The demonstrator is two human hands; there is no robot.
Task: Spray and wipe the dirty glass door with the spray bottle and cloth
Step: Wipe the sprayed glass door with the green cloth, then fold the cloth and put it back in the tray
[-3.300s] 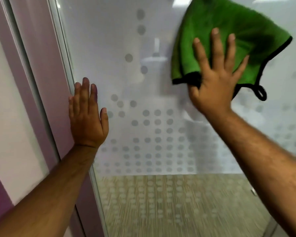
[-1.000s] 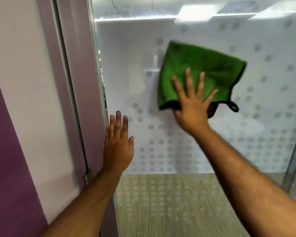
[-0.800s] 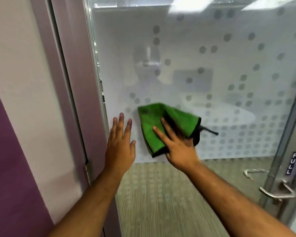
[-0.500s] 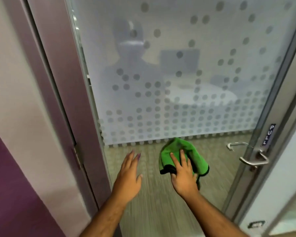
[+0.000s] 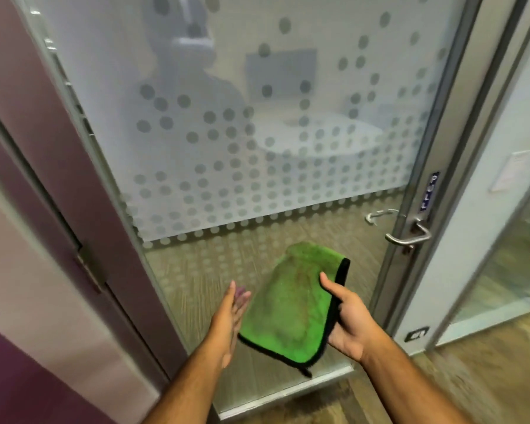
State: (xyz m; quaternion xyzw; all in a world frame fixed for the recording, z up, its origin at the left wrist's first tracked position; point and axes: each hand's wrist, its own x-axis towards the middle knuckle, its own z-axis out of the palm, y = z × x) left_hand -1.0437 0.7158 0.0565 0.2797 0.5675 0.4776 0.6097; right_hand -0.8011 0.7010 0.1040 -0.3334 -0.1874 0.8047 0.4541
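The glass door (image 5: 257,123) fills the view, frosted with grey dots above and see-through below. A green cloth (image 5: 294,304) with a black hem hangs in front of the door's lower clear part. My right hand (image 5: 348,319) grips the cloth's right edge, thumb on top. My left hand (image 5: 231,313) is open beside the cloth's left edge, palm turned toward it; whether it touches the cloth is unclear. No spray bottle is in view.
A metal lever handle (image 5: 407,237) and a small blue sign (image 5: 428,191) sit on the door's right frame. A purple door frame (image 5: 83,185) and pale wall run down the left. A second glass panel (image 5: 508,240) stands at the right over wood-look floor.
My right hand has come off the glass and now holds the cloth by its edge, lower down. My left hand left the glass and turned toward the cloth. The view has tilted down.
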